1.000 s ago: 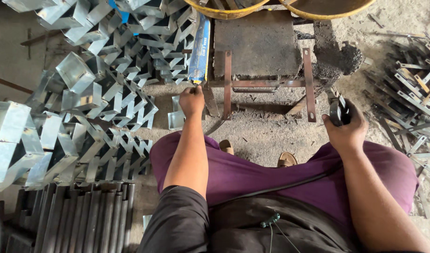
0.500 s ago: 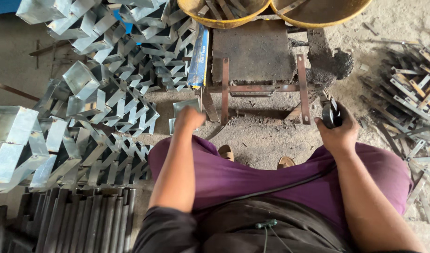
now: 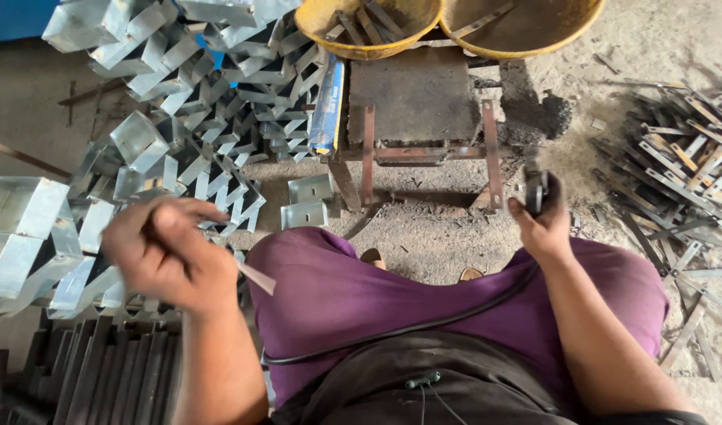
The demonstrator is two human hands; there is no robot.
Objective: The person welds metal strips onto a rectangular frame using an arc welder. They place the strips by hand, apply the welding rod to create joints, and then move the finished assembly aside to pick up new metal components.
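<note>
Seen from above, a seated person's lap in purple cloth [image 3: 337, 307] fills the near centre, and a black cable [image 3: 408, 330] crosses it. At 8 o'clock, the left hand [image 3: 168, 260], blurred, is closed around a thin, flat metal strip [image 3: 257, 277] whose pale end pokes out toward the lap. Picking up a strip looks like the step in hand. Nearer still, at 7 o'clock, lies a bundle of dark, dull bars [image 3: 101, 378]. At 2 o'clock from the lap, the right hand [image 3: 546, 228] is clenched on a dark tool handle [image 3: 536, 189], which the cable seems to feed. Between the hands, two small, shiny plates [image 3: 306, 201] rest on the gritty concrete floor [image 3: 448, 236]. Farther off, at 10 o'clock, is a heap of bright, folded sheet-metal brackets [image 3: 180, 142], angular and box-like. At 12 o'clock stands a low, rusty counter [image 3: 420, 102] with a scorched top, and a blue-and-yellow packet [image 3: 328, 106] leans on its left edge. Behind it sit two round yellow basins [image 3: 369, 24] holding scraps. At 3 o'clock, loose grey strips [image 3: 684, 173] are scattered in a pile.
</note>
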